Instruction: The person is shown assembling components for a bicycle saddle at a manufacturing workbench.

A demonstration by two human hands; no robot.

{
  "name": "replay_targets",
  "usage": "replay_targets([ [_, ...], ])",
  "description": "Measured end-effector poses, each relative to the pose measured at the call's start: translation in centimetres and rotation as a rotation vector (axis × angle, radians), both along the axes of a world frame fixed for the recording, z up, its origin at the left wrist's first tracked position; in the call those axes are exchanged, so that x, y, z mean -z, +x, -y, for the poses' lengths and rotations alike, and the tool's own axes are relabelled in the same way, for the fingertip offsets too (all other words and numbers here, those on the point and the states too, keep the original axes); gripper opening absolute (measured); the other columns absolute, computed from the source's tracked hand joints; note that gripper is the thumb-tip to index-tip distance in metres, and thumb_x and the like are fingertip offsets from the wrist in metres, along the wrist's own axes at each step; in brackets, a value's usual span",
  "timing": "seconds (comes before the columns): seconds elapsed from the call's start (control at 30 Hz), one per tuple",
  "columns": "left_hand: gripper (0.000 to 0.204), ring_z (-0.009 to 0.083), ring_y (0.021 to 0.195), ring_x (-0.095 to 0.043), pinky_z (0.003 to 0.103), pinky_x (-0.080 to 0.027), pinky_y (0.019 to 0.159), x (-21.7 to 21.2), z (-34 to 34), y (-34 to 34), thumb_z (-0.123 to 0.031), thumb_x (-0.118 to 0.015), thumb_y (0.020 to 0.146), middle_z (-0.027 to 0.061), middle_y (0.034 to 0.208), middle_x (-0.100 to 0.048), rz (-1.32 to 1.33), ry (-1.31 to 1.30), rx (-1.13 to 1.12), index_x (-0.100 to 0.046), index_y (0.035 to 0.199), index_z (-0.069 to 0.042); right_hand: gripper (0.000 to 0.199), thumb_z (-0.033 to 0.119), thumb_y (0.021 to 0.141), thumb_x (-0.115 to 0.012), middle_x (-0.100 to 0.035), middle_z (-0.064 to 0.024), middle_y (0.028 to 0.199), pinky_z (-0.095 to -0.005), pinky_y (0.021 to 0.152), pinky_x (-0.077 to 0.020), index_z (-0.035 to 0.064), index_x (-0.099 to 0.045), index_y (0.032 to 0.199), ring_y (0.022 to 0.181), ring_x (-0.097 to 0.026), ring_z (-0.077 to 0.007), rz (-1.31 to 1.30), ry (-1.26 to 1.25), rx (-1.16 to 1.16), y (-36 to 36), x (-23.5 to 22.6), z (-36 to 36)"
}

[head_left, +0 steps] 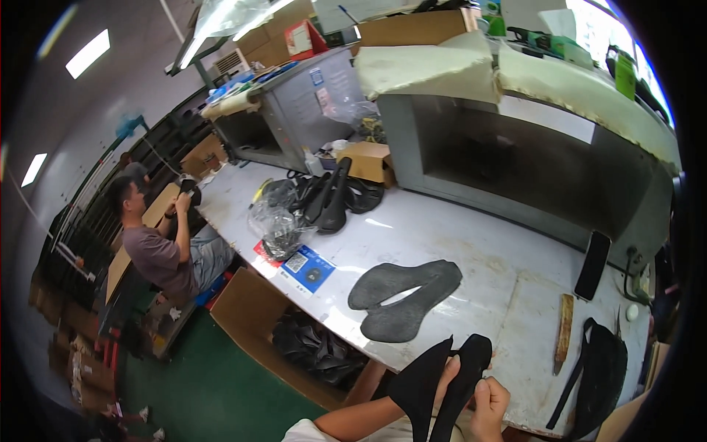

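In front of me, at the table's near edge, I hold a black forked bicycle saddle cover (465,372). My left hand (446,379) is closed on it from behind, its fingers partly hidden by the fabric. The thumb and bent fingers of my right hand (489,407) pinch the cover's right edge. Just beyond my hands a grey saddle pad (398,320) with a long slot down its middle lies flat on the white table (508,250). Another black cover piece (602,376) rests to the right, beside a worn wooden-handled tool (564,333).
Black finished saddles (328,202) and a clear plastic bag (280,225) sit at the table's left. A phone (592,265) leans by the grey metal box (471,147) at the back. Below left stands a carton (247,306) of black pieces. A co-worker (158,243) sits farther left.
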State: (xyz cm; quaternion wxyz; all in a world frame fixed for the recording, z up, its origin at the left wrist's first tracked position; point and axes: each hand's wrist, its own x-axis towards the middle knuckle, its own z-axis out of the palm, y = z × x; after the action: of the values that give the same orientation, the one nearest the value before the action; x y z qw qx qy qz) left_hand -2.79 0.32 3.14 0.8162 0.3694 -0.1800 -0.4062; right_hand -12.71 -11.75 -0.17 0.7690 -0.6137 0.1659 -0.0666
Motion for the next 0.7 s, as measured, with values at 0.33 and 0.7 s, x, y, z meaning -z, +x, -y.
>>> replay_targets([
  [0.33,0.056,0.0173,0.098,-0.058,0.029,-0.045,0.086,3.1,-1.2,0.9,-0.04,-0.055,0.096,0.0106,0.109,-0.062,0.034,0.237,-0.006,-0.047,0.131,0.003,0.022,0.021,0.101,-0.051,-0.047,0.0065,0.069,-0.0197,0.052,-0.0301,0.0089,-0.054,0.083,0.058,-0.038,-0.0029,0.021,0.128,0.141,1.2,-0.3,-0.9],
  [0.7,0.055,0.0171,0.098,-0.056,0.03,-0.044,0.086,3.7,-0.6,0.7,-0.042,-0.051,0.097,0.0098,0.107,-0.061,0.117,0.165,-0.074,-0.048,0.129,0.003,0.026,0.019,0.1,-0.052,-0.047,0.0045,0.06,-0.019,0.045,-0.0322,0.0071,-0.054,0.078,0.049,-0.04,-0.003,-0.016,-0.041,-0.003,1.6,0.3,-0.8],
])
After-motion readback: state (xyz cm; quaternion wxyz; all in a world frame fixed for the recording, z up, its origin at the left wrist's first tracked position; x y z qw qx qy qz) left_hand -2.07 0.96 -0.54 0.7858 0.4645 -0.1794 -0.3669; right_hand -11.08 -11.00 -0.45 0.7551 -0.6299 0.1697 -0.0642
